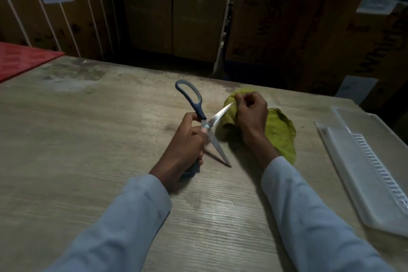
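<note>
A pair of scissors (194, 104) with dark blue handles is spread wide open over the wooden table (88, 139). My left hand (187, 141) grips it at the pivot and lower handle, with the upper handle loop sticking up and away. One blade points down toward the table, the other points right toward a green cloth (280, 132). My right hand (251, 112) pinches a bunched part of that cloth right at the tip of the upper blade. The rest of the cloth lies on the table under my right wrist.
A clear plastic tray (362, 172) with a ribbed edge lies at the table's right side. A red sheet (24, 59) covers the far left corner. Large cardboard boxes (309, 17) stand behind the table's far edge.
</note>
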The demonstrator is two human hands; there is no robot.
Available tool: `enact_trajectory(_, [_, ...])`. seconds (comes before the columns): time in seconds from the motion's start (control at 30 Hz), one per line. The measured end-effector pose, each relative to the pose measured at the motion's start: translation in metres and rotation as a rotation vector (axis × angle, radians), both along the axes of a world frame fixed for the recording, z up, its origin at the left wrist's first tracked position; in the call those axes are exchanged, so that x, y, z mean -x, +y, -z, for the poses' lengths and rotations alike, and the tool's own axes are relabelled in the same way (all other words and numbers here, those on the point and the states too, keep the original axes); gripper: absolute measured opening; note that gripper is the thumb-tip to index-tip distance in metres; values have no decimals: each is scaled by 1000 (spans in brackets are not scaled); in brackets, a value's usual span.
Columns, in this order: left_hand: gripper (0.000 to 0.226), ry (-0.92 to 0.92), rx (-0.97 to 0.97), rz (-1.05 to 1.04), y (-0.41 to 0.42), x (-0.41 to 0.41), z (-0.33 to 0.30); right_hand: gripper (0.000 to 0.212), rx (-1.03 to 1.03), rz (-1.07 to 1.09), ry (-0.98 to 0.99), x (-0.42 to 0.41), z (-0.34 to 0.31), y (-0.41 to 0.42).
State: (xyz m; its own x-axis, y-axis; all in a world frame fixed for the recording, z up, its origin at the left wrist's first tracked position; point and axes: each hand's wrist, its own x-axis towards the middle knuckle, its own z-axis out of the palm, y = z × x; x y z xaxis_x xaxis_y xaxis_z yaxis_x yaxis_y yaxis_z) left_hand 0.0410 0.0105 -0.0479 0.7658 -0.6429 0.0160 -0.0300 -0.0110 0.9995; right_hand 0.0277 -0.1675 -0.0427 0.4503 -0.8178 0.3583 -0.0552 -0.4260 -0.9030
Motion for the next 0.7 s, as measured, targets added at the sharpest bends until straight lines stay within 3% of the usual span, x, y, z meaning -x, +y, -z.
enact_trajectory(0.07, [13,15,-1,-8,-2,-1,0,12,-63,-1,-101,8,-3,-5])
enact_trajectory(0.17, [14,5,-4,-14,-3,-3,0,11,29,-40,-177,19,-9,-4])
enact_trajectory(0.33, [9,2,17,-12,0,-2,0,12,63,249,-271,30,-16,-14])
enact_trajectory(0.4, [9,4,19,-32,-1,-3,1,10,41,157,-297,37,-21,-18])
enact_trajectory(0.47, [13,4,10,-58,-4,-4,2,8,33,-133,-242,42,-23,-12])
enact_trajectory(0.57, [17,16,-11,-65,-4,-5,3,9,148,-475,22,38,-15,13])
enact_trajectory(0.63, [15,21,4,-37,-2,-5,2,12,358,-435,131,28,-3,25])
enact_trajectory(0.7, [15,19,30,-8,2,-4,-1,17,459,-280,114,17,3,25])
